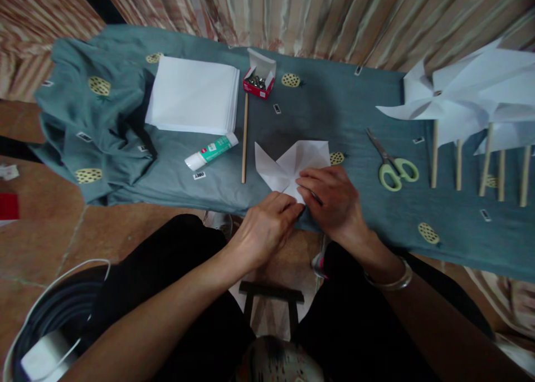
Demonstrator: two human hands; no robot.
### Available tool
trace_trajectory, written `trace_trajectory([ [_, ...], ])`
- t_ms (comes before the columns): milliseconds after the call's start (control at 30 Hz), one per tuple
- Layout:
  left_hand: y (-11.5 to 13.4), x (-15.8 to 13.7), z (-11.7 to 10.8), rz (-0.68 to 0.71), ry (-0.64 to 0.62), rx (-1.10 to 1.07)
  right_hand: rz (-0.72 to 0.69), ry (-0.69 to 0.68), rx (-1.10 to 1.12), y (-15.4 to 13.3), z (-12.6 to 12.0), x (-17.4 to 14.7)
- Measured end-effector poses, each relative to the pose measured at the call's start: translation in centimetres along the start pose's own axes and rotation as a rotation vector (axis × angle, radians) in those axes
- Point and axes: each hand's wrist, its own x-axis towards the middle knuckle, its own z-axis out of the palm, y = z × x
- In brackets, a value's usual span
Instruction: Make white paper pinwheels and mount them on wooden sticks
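A white paper pinwheel [307, 155], its blades folded toward the middle, lies near the table's front edge. My left hand [270, 223] pinches its near edge, fingers closed on the paper. From the right, my right hand [330, 195] presses its closed fingertips on the pinwheel close to the centre. The fingers hide the near part of the paper. Left of the pinwheel lies a thin wooden stick [245, 140]. Beyond that stands an open red box [259, 84] of small metal pins. Green-handled scissors [393, 167] rest to the right, blades slightly apart.
A stack of white paper [194, 95] and a glue stick [212, 151] lie at the left. Several finished pinwheels [463, 101] on wooden sticks overlap at the far right. The green tablecloth [346, 103] is bunched up at its left end. A pleated curtain [292, 14] hangs behind.
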Motion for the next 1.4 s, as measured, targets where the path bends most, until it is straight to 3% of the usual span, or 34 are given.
trace_trajectory([
  [200, 0.1, 0.1, -0.2, -0.009, -0.025, 0.001, 0.008, -0.010, 0.014, 0.0, -0.1, -0.1],
  [633, 0.1, 0.1, -0.2, -0.018, -0.032, 0.007, 0.057, -0.237, -0.012, -0.6, -0.5, -0.9],
  [767, 0.4, 0.2, -0.4, -0.024, -0.061, 0.014, 0.078, -0.216, -0.008, -1.0, -0.2, -1.3],
  [1033, 0.4, 0.2, -0.5, -0.027, -0.068, 0.040, -0.085, -0.101, -0.088, -0.4, 0.2, -1.6],
  [1233, 0.4, 0.1, -0.4, -0.024, -0.074, 0.044, -0.039, -0.182, 0.044, -0.1, -0.8, -1.5],
  [1400, 0.5, 0.1, -0.5, -0.014, -0.084, 0.063, -0.050, -0.163, -0.015, -0.4, -0.5, -1.5],
])
